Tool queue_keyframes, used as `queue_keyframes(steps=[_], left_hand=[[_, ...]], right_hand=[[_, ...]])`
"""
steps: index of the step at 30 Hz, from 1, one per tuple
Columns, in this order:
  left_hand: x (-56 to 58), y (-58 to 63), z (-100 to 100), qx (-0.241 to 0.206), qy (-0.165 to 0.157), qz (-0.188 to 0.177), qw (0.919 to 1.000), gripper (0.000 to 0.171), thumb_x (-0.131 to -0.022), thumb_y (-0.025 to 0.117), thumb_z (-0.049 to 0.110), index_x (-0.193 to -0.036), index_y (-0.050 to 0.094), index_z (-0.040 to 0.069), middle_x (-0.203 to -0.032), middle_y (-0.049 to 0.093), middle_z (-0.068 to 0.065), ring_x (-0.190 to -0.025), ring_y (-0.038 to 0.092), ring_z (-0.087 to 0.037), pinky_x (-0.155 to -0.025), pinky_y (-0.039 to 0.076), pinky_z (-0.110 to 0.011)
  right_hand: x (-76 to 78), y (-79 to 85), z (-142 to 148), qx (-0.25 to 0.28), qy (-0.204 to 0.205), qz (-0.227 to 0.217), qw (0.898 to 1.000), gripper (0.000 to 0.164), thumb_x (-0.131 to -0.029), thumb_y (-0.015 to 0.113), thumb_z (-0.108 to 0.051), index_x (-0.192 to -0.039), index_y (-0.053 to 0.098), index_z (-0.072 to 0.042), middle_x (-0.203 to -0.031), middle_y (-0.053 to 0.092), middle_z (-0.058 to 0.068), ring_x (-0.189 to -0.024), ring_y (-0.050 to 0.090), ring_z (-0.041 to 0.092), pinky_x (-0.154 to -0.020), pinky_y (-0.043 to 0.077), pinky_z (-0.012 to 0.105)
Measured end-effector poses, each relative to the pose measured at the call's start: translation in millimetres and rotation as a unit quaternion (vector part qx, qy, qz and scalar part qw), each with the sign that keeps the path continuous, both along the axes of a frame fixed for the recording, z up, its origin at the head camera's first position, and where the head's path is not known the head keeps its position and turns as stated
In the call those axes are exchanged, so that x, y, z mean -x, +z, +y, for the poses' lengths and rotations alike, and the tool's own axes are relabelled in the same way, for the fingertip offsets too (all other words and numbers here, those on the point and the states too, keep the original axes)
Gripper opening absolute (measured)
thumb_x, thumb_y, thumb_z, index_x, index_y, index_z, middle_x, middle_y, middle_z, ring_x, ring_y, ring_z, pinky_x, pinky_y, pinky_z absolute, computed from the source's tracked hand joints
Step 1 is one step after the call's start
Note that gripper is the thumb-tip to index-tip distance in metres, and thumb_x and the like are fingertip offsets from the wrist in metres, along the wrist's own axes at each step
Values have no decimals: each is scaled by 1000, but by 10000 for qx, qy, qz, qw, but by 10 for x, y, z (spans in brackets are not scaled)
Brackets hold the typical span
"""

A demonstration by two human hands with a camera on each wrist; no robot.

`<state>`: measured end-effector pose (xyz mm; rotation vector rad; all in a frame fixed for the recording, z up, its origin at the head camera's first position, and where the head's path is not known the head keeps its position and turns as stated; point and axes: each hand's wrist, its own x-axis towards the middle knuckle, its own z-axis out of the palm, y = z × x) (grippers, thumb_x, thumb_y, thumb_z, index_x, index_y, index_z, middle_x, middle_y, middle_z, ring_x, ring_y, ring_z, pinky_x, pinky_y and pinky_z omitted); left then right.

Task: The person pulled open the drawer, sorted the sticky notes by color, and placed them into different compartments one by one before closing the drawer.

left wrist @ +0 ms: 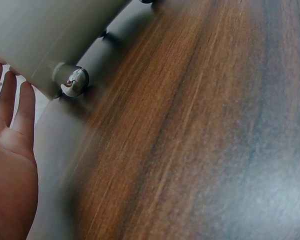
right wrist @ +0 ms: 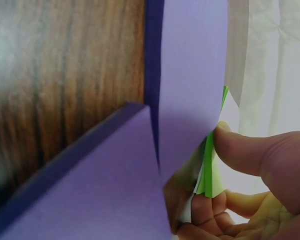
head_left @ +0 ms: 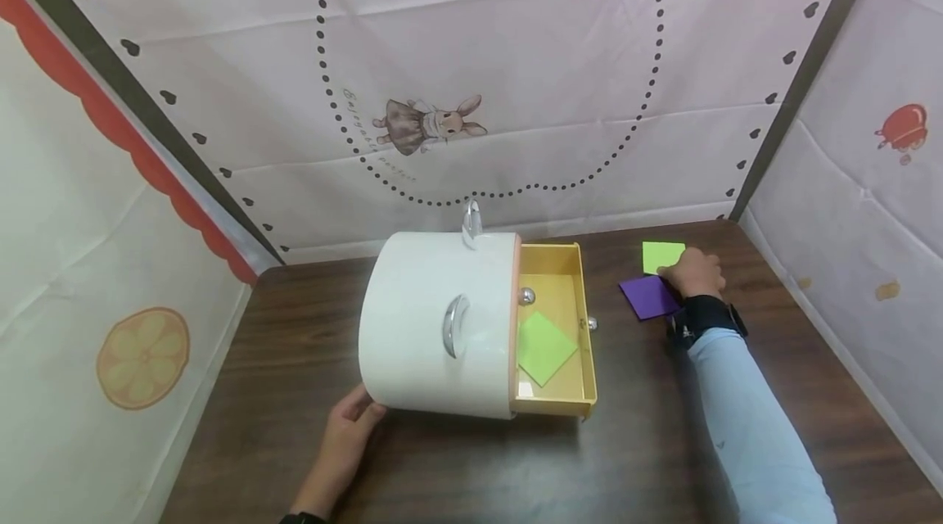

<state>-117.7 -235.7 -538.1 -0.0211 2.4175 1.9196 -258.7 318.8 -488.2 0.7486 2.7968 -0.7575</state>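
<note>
Head-view tally. White cabinet (head_left: pixel 412 311): 1, at the left fingers (left wrist: pixel 8 97). Yellow drawer (head_left: pixel 554 285): 1, between left and right fingers (right wrist: pixel 240 150). Silver handles (head_left: pixel 448 336): 2, nearer left fingers. Silver knobs (head_left: pixel 593 323): 2, left of right fingers. Green paper squares (head_left: pixel 547 350): 2, one pinched by right fingers. Purple square (head_left: pixel 645 297): 1, just beside right fingers.

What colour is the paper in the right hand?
The paper is light green, clearest in the head view.
</note>
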Motion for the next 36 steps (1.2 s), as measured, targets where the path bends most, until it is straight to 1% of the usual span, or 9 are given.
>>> queue_keyframes(steps=[2, 5, 8, 13, 15, 23, 29, 32, 36], left_hand=[[-5, -2, 3, -4, -16, 21, 10000, 36, -95, 62, 25, -130, 59, 17, -133, 57, 0, -128, 45, -19, -104, 35, -51], [-5, -5, 7, 5, -33, 60, 10000, 35, -96, 61, 25, -130, 59, 17, -134, 57, 0, -128, 46, -19, -104, 35, -50], [1, -11, 8, 12, -16, 42, 10000, 36, -95, 62, 26, -130, 59, 18, -133, 57, 1, -127, 46, -18, -105, 35, -50], [9, -22, 6, 9, 24, -44, 10000, 36, -94, 63, 29, -129, 59, 21, -132, 58, 5, -127, 46, -15, -105, 35, -49], [6, -24, 3, -9, -2, -30, 10000, 36, -95, 62, 28, -130, 59, 20, -133, 57, 4, -128, 46, -15, -105, 35, -49], [-5, -22, 2, 24, -19, -34, 10000, 37, -95, 62, 30, -130, 59, 20, -135, 56, 3, -129, 44, -18, -106, 33, -53], [-10, -30, 1, -12, -67, 12, 10000, 38, -97, 60, 28, -133, 57, 17, -137, 54, 0, -129, 44, -20, -104, 36, -50], [-6, -24, 5, -41, -45, -47, 10000, 39, -96, 60, 29, -133, 57, 18, -137, 54, 1, -130, 44, -18, -105, 36, -49], [14, 4, 19, -21, 30, -275, 9996, 41, -94, 61, 37, -132, 58, 21, -135, 55, 4, -130, 43, -16, -105, 35, -50]], right_hand=[[-8, -22, 4, 105, -111, 86, 9998, 66, -92, 60, -37, -126, 42, 17, -112, 38, 36, -106, 38, 48, -86, 40, 61], [-16, -48, 15, 322, -279, 342, 9985, 73, -91, 62, -36, -132, 33, 17, -119, 33, 37, -110, 37, 50, -88, 38, 63], [-21, -64, 25, 483, -342, 552, 9967, 77, -90, 63, -36, -135, 28, 15, -124, 32, 38, -113, 35, 52, -89, 35, 64], [-40, -87, 40, 529, -317, 568, 9965, 73, -90, 63, -37, -133, 31, 13, -124, 40, 36, -114, 37, 52, -88, 35, 64], [-51, -96, 41, 555, -310, 568, 9964, 72, -91, 63, -37, -132, 31, 13, -123, 43, 36, -113, 38, 52, -88, 35, 64], [-88, -155, 20, 594, -351, 696, 9952, 69, -92, 60, -37, -131, 30, 11, -121, 46, 36, -111, 41, 52, -87, 35, 64], [-106, -202, 17, 653, -441, 819, 9935, 69, -92, 60, -37, -133, 29, 10, -123, 46, 37, -114, 40, 52, -90, 33, 64], [-117, -208, 16, 641, -453, 867, 9931, 69, -92, 59, -37, -133, 28, 10, -124, 46, 37, -114, 41, 52, -90, 34, 64], [-151, -218, -4, 528, -470, 948, 9930, 68, -93, 58, -37, -133, 29, 10, -123, 46, 37, -111, 45, 52, -89, 38, 62]])
